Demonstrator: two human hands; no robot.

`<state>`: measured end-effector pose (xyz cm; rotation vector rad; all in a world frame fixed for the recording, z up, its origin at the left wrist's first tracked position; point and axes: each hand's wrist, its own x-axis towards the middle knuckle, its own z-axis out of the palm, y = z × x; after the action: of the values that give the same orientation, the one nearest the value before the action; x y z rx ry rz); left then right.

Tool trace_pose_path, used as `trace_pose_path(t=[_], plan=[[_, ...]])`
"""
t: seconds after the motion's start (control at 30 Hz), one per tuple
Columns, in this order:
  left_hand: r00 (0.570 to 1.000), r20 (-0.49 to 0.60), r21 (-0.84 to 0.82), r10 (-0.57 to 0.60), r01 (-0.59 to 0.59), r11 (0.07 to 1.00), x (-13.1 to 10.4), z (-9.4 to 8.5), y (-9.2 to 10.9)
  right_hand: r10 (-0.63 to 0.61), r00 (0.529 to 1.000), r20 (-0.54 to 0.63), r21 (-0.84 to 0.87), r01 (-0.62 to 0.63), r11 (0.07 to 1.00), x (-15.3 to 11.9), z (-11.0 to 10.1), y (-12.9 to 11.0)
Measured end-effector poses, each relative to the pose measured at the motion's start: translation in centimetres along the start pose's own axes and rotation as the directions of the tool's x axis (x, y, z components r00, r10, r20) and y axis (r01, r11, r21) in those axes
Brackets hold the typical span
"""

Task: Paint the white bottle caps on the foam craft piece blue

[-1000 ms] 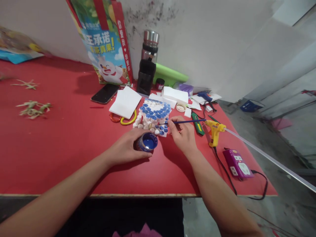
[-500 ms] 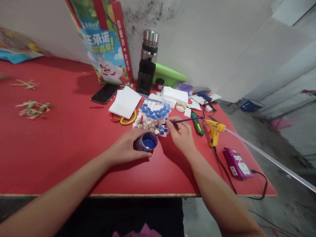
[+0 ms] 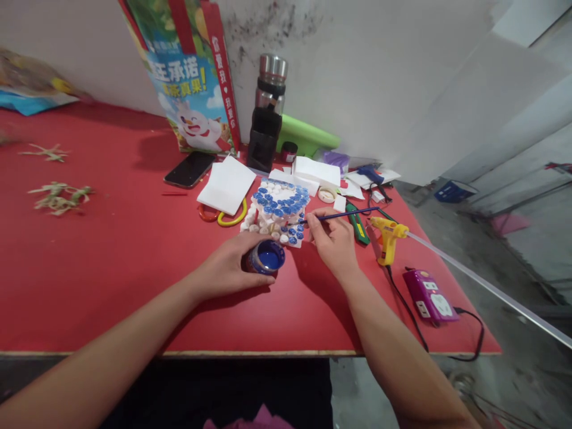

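Note:
My left hand [image 3: 236,265] is wrapped round a small open jar of blue paint [image 3: 270,257], tilted a little towards me. Pinched in my right hand [image 3: 329,238] is a thin dark blue paintbrush [image 3: 344,215], its bristle end pointing left at the lower part of a small craft model [image 3: 282,199]. Round pieces cover the model, some blue and some white. Its left side and lower front show white pieces, while the upper ring and right edge are blue. Whether the brush tip touches a piece is too small to tell.
Behind the model stand a dark bottle [image 3: 267,113] and a printed bag [image 3: 196,83]. A phone [image 3: 189,169] and white sheets [image 3: 226,185] lie left of it. To the right are a green cutter [image 3: 357,223], a yellow glue gun [image 3: 386,237] and a purple power box [image 3: 429,297].
My right hand has shifted slightly right with the brush, uncovering more of the blue pieces at the model's right edge. The left hand and jar stay where they were.

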<state>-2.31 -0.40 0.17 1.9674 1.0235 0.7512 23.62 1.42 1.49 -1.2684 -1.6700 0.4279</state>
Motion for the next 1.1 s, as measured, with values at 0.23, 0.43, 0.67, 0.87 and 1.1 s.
trace_pose_path(t=[0.23,0.43,0.67,0.87,1.1], plan=[[1.000,-0.003,0.011,-0.002,0.002,1.000,-0.03,0.06,-0.23,-0.025,0.999,0.021,-0.053,0.026,0.998,-0.20,0.00,-0.22],[1.000,0.001,0.007,-0.005,0.005,1.000,0.05,-0.03,-0.02,-0.038,0.999,-0.001,-0.072,0.038,0.997,-0.24,0.11,-0.36],[1.000,0.003,0.003,-0.010,0.010,1.000,0.03,-0.05,0.06,-0.015,1.000,-0.012,-0.066,0.015,0.998,-0.30,0.12,-0.44],[1.000,-0.003,0.002,0.026,-0.026,1.000,0.13,0.04,-0.21,-0.020,1.000,-0.013,-0.066,0.019,0.998,-0.30,0.27,-0.34],[1.000,-0.001,0.003,0.019,-0.019,1.000,0.05,0.00,-0.27,0.026,1.000,0.002,0.016,-0.026,1.000,-0.53,0.48,-0.72]])
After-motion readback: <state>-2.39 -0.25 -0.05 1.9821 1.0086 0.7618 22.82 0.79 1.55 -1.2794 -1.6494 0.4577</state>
